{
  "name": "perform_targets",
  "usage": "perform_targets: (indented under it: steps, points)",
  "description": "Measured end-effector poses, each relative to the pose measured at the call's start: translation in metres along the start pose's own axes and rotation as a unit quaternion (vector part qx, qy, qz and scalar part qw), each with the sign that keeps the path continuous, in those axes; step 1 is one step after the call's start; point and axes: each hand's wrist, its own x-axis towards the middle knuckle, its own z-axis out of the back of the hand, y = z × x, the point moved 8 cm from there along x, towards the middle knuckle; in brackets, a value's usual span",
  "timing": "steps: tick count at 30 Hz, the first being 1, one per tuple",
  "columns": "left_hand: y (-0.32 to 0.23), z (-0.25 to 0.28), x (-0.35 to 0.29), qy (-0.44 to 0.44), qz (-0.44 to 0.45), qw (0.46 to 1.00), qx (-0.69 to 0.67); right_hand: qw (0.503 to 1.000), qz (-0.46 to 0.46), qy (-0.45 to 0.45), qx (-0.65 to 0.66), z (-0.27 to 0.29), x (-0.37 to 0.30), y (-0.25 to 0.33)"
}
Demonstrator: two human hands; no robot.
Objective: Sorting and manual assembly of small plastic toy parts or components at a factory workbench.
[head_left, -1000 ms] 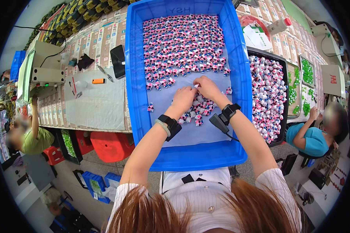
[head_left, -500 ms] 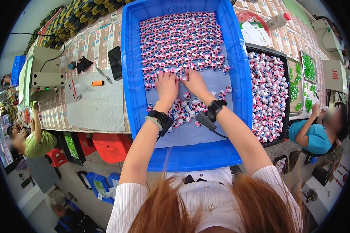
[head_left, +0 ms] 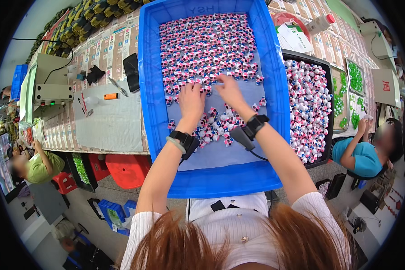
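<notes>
Rows of small white, pink and blue toy figurines (head_left: 207, 49) stand closely packed in the far part of a blue plastic crate (head_left: 225, 177). My left hand (head_left: 192, 101) is at the near edge of the rows, its fingers bent over a figurine (head_left: 207, 89) beside its thumb. To its right, my right hand (head_left: 231, 92) has its fingers curled together at the front row; what is between the fingertips is hidden. Nearer to me, a loose heap of the same figurines (head_left: 216, 126) lies on the grey-white liner (head_left: 207, 157) between my forearms.
A black tray (head_left: 330, 90) heaped with more figurines adjoins the crate's right side. Trays of green pieces (head_left: 355, 78) lie beyond it. Left are a phone (head_left: 132, 72), an orange utility knife (head_left: 110, 96) and a red stool (head_left: 128, 171). Two people sit working at the sides.
My hands have drawn slightly apart. The right hand has moved a little away from me, up to the front row, while the left stays near the row edge beside a figurine.
</notes>
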Motion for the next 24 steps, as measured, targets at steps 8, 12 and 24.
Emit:
perform_targets:
  steps: [8, 12, 24]
  points:
    - [-0.013, -0.052, -0.04, 0.276, 0.036, 0.958, -0.072, 0.928, 0.006, 0.244, -0.281, -0.009, -0.043, -0.015]
    - [-0.026, -0.043, -0.026, 0.229, -0.013, 0.961, -0.151, 0.922, -0.034, 0.246, -0.297, -0.007, -0.047, -0.03]
    - [-0.054, -0.029, 0.008, 0.073, -0.131, 0.986, -0.075, 0.979, -0.128, 0.024, -0.156, 0.014, -0.019, -0.039]
